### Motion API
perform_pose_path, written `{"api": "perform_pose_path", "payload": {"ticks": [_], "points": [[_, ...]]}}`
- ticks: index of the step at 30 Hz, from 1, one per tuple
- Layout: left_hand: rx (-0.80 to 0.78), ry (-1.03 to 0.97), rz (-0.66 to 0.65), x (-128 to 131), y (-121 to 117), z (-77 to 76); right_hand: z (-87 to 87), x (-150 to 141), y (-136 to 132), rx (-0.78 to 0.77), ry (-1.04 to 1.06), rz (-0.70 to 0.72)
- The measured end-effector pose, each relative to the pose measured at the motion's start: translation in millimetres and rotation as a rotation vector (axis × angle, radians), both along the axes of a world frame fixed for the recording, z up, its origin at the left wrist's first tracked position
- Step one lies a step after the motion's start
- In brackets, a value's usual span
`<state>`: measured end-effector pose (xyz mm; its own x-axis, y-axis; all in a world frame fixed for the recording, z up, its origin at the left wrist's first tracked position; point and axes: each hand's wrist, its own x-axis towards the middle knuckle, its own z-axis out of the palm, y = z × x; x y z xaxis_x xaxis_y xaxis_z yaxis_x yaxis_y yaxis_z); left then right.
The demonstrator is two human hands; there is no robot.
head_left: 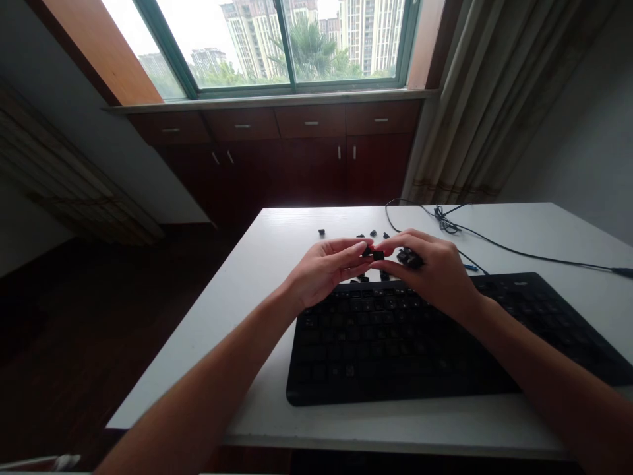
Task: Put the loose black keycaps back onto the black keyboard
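Observation:
A black keyboard (435, 336) lies on the white table (277, 237). Both hands hover over its far edge, fingertips meeting. My left hand (326, 270) pinches a small black keycap (376, 254) between thumb and fingers. My right hand (435, 270) is curled, touching the same keycap with its fingertips and cupping several more black keycaps (410, 258) against its fingers. Loose keycaps (372, 233) lie scattered on the table just beyond the hands.
The keyboard's black cable (494, 244) runs across the table's far right side. Beyond the table stand dark wooden cabinets (306, 158) under a window, with a curtain (489, 99) at the right. The table's left edge drops to a dark floor.

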<state>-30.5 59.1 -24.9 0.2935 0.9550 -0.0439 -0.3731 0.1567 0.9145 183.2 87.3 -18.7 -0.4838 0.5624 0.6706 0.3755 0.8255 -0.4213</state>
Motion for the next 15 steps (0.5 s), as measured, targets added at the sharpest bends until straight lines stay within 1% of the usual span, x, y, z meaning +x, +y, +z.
{"api": "perform_pose_path", "payload": {"ticks": [5, 9, 15], "points": [[0.013, 0.052, 0.016, -0.2, 0.6, -1.5, 1.4, -1.2, -1.1, 0.003, -0.035, 0.026], [0.035, 0.08, 0.007, -1.0, 0.9, -3.8, 2.0, -2.6, -1.6, -0.01, -0.019, 0.044], [0.063, 0.085, 0.041, -1.1, 2.1, -7.6, -1.9, -2.6, -2.2, 0.0, -0.032, 0.063]]}}
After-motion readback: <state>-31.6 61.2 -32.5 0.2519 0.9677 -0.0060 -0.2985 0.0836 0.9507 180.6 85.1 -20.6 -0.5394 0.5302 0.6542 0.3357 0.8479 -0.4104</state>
